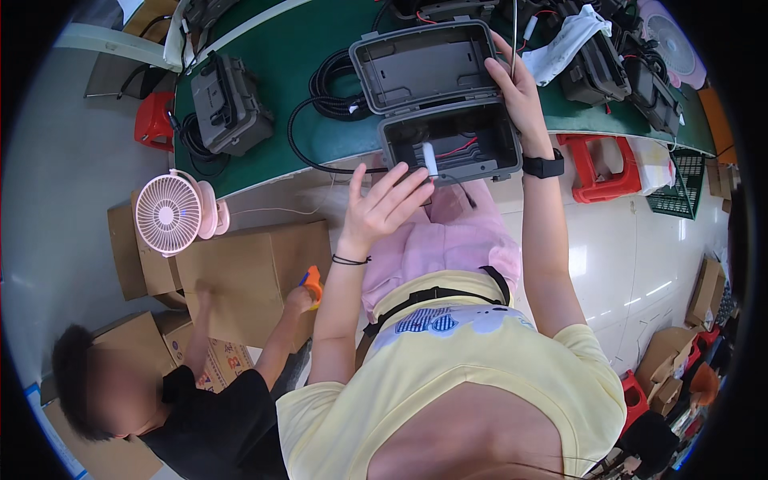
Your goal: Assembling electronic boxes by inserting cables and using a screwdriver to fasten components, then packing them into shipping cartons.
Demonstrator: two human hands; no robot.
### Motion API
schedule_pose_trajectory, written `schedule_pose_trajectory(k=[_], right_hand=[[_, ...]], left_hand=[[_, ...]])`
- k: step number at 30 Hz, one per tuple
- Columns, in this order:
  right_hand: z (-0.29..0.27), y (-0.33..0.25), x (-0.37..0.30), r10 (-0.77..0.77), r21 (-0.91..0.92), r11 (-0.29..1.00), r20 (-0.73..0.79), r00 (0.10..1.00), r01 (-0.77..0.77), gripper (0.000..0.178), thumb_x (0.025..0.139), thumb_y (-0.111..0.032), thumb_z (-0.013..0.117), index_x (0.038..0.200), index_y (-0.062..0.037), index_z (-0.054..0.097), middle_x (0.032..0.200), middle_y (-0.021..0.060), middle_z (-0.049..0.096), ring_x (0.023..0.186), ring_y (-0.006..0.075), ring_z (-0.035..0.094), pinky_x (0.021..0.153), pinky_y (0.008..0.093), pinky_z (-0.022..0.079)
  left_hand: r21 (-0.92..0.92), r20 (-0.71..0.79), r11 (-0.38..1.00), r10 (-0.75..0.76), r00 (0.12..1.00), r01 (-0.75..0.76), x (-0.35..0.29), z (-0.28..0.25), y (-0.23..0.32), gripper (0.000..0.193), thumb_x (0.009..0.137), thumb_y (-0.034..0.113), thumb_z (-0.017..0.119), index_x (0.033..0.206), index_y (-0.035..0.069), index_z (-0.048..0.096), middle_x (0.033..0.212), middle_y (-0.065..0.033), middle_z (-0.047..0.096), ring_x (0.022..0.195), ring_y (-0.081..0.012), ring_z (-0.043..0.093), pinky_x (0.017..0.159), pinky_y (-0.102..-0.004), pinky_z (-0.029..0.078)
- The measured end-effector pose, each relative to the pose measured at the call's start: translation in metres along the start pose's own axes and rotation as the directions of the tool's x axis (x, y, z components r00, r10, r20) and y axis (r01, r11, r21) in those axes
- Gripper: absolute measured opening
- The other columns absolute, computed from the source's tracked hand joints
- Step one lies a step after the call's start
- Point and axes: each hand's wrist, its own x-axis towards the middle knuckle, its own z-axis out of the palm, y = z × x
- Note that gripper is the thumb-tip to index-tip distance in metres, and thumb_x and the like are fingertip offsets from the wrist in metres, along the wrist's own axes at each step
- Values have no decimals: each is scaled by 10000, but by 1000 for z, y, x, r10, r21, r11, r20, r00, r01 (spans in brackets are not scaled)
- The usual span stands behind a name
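In front of me a dark grey plastic box [450,144] sits at the near edge of the green table, its hinged lid [432,68] swung up and back. My right hand [520,96] grips the box at its right side, around the hinge, thumb against the lid's edge. My left hand [388,204] has its fingers spread at the box's front left corner, beside a white cylindrical piece [430,158] that stands at the front wall. A red wire [458,149] lies inside the box, and a thin black lead [464,194] hangs over its front. A black cable [300,148] runs from its left side.
Coiled black cable [330,84] and another grey box [228,104] lie left on the green table [276,56]. More boxes [596,80] stand right, beside white cloth [564,52]. A pink fan [168,214] is left, near cartons [232,256] and a co-worker [216,424] holding an orange tool [313,282].
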Motion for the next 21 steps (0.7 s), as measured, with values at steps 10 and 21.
schedule_pose_trajectory(k=[10, 21], right_hand=[[0, -7, -7, -33, 70, 997, -44, 998, 36, 554, 1021, -146, 586, 1528, -86, 370, 1218, 76, 672, 1082, 104, 622, 916, 235, 485], [-12, -53, -35, -183, -375, 914, -39, 982, 155, 577, 932, -444, 689, 1394, -140, 526, 1131, 85, 713, 959, 125, 628, 795, 263, 471]], left_hand=[[48, 97, 989, -145, 985, 140, 37, -4, -14, 413, 770, 585, 711, 836, 177, 709, 992, 55, 676, 1188, -206, 581, 1137, -591, 255], [-432, 17, 747, -554, 832, 506, 41, 0, -20, 537, 727, 443, 837, 1035, 44, 650, 1309, -149, 493, 1220, -351, 517, 953, -434, 493]])
